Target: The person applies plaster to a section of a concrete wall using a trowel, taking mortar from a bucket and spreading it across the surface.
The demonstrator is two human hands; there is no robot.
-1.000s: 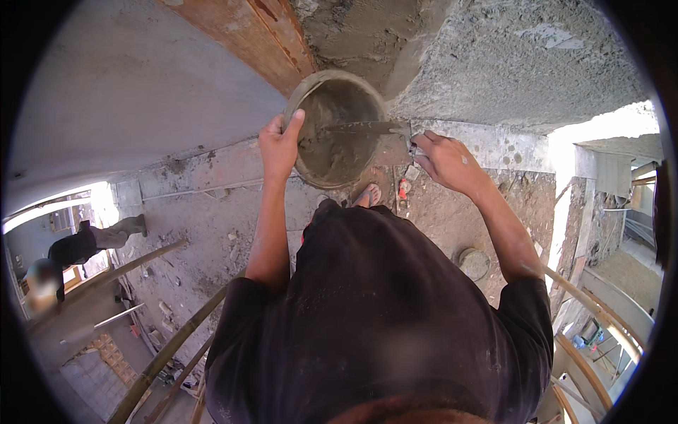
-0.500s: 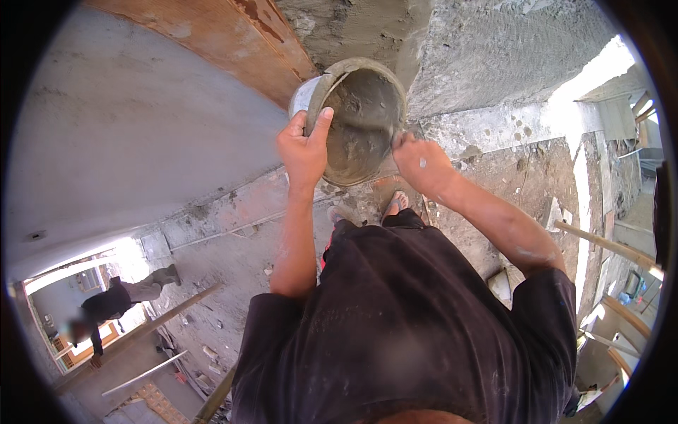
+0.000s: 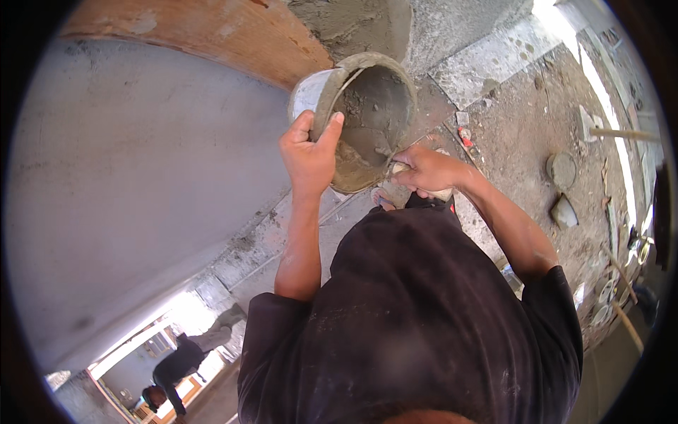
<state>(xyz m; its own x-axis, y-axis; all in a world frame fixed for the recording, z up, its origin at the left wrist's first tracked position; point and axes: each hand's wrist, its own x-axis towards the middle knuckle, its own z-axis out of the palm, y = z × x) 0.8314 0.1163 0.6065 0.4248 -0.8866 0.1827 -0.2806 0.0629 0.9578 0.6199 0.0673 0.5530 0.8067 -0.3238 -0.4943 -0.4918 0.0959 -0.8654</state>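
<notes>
A tilted bucket [image 3: 311, 96] with a mortar-caked rim holds wet grey mortar [image 3: 374, 116], its mouth facing me. My left hand [image 3: 311, 152] is closed round the bucket's left rim, the thumb over the edge and the fingers outside. At the lower right of the rim, my right hand [image 3: 427, 172] is closed round the pale, rounded handle of a trowel [image 3: 443, 193]. The trowel's blade is mostly hidden at the mortar's edge.
A smooth grey wall [image 3: 162, 155] runs along the left, with a wooden board [image 3: 198, 39] above it. Fresh mortar [image 3: 339, 28] covers the surface behind the bucket. Rubble and a small container [image 3: 563, 212] lie on the dirt floor at right. Another person [image 3: 176, 367] bends over at lower left.
My right hand has come down and closer to my body, and the trowel handle now shows in it. The mortar's surface looks disturbed. My view has swung round; the left hand keeps its grip.
</notes>
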